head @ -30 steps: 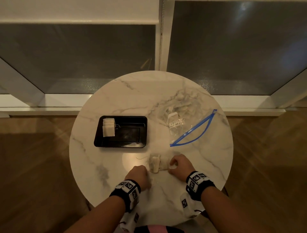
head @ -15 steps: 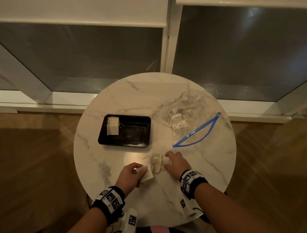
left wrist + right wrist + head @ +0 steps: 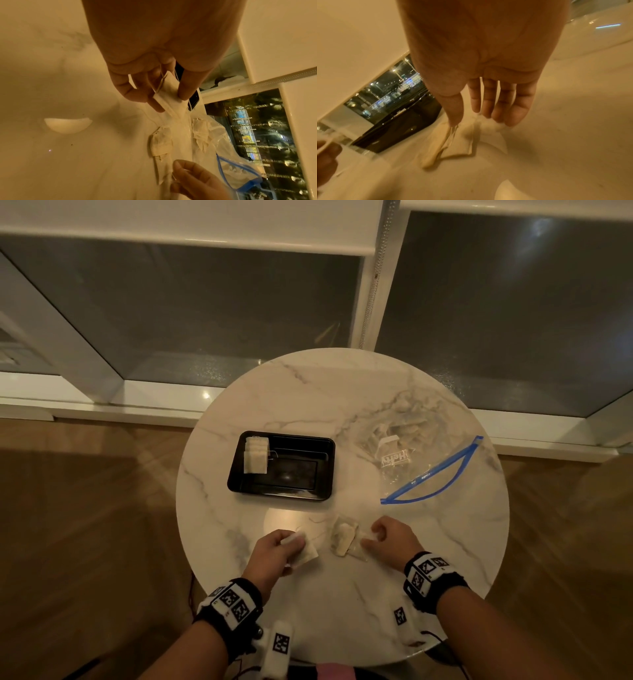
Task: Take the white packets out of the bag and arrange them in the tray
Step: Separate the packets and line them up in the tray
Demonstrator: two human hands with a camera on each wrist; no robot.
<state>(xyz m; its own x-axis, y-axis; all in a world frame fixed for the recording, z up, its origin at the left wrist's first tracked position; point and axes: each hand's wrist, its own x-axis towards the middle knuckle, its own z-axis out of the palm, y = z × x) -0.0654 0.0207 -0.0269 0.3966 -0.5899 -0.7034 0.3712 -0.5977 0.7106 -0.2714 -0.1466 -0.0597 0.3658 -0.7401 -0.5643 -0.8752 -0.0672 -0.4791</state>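
The left hand pinches one small white paper packet between thumb and fingertips, lifted just clear of the round white marble counter, probably so it can be carried alone to the black rectangular plastic tray at about eleven o'clock from it. The right hand, fingers loosely extended and gripping nothing, rests its fingertips at the edge of a small loose pile of white packets near the counter's six o'clock edge, seemingly to keep them from sliding. A neat upright row of packets already stands against the tray's nine o'clock wall, leaving most of its floor free. The clear plastic zip bag with a blue seal lies open and flat at two o'clock, with several packets inside. Thin strings trail from the pile and could snag; otherwise nothing blocks the way to the tray.
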